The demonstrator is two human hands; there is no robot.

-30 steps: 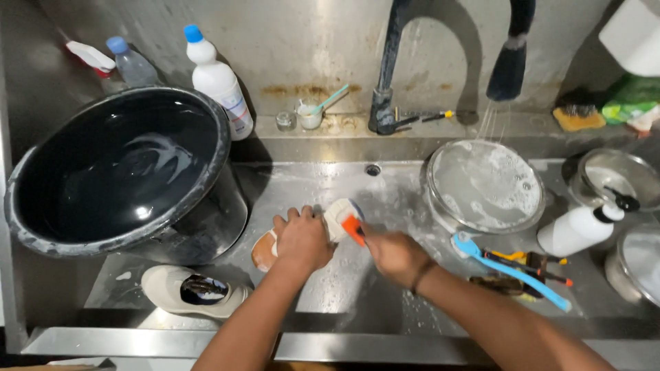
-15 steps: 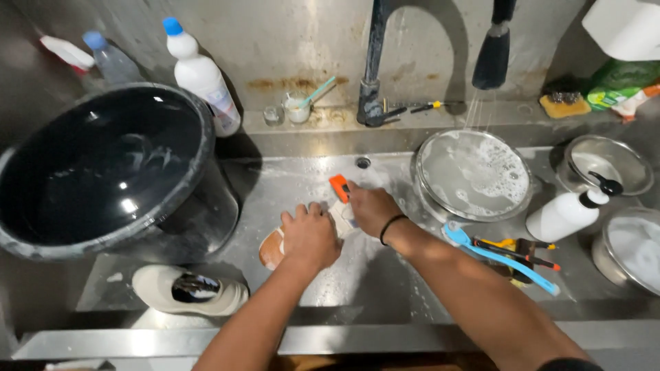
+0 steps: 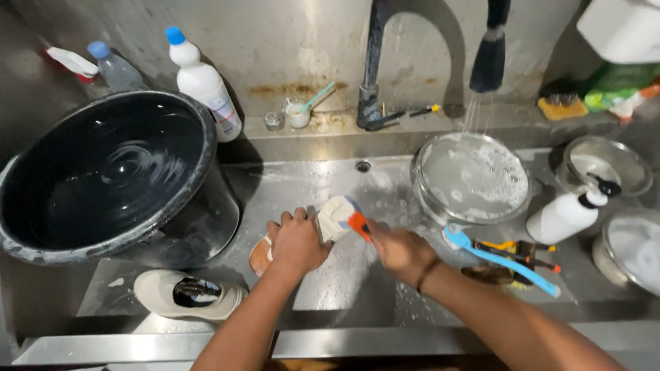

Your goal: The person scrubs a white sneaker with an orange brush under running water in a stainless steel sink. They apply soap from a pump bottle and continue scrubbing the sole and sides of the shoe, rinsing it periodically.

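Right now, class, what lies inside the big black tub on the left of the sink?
The black tub holds rippling water, with nothing floating on it. The dark water hides the bottom, so anything sunk there cannot be seen. A white shoe lies outside, in front of it.

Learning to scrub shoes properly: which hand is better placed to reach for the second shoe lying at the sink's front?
Left, probably. The second shoe lies at the front left, close below the left hand, which grips the shoe being scrubbed. The right hand holds the orange brush, farther away.
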